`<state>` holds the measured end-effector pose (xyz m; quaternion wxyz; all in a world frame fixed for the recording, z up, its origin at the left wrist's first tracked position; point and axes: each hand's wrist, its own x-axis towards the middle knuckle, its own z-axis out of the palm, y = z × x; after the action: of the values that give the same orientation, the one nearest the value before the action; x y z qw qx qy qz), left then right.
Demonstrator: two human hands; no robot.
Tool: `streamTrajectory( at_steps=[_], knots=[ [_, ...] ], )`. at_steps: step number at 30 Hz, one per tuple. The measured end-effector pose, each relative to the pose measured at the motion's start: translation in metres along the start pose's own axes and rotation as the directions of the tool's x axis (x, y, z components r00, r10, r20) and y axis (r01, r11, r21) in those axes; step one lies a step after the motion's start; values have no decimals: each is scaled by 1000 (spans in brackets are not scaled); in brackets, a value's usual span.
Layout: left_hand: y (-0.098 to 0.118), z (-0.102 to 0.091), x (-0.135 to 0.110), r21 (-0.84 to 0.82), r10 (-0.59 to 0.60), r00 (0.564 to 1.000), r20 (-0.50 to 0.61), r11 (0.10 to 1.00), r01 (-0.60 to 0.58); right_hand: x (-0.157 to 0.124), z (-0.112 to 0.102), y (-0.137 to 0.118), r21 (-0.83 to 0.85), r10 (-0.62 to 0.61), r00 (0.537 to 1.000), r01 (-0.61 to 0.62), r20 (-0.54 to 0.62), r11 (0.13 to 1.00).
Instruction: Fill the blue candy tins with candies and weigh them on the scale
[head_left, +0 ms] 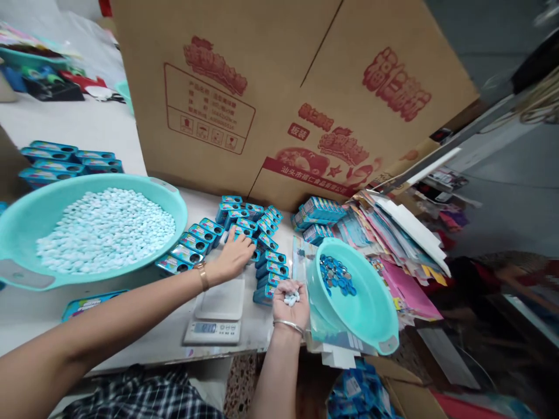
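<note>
My left hand reaches into a cluster of small blue tins with round holes in their tops. Its fingers are bent around one blue tin, partly covered by the hand. Palm up, my right hand is closed in a cup around several small white candies, beside a row of blue tins. A digital scale with a lit display lies below my left hand, nothing on its plate. At the left, a wide turquoise basin holds a heap of pale candies.
To the right, a turquoise basin contains blue and silver round pieces. A large cardboard box stands behind the tins. Stacked tins and paper sheets lie at the back right. Another blue tin lies beneath my left forearm.
</note>
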<state>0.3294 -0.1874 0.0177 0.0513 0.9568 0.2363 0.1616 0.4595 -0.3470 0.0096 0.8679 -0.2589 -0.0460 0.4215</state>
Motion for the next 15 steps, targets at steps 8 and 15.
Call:
streamTrajectory(
  at_steps=[8,15],
  knots=[
    [-35,-75,-117,-122,-174,979,-106,979,161,-2,-6,-11,119,46,999,-44,-10,992],
    [-80,-69,-267,-66,-394,917,-61,918,390,4,10,10,291,172,981,-140,-86,946]
  ],
)
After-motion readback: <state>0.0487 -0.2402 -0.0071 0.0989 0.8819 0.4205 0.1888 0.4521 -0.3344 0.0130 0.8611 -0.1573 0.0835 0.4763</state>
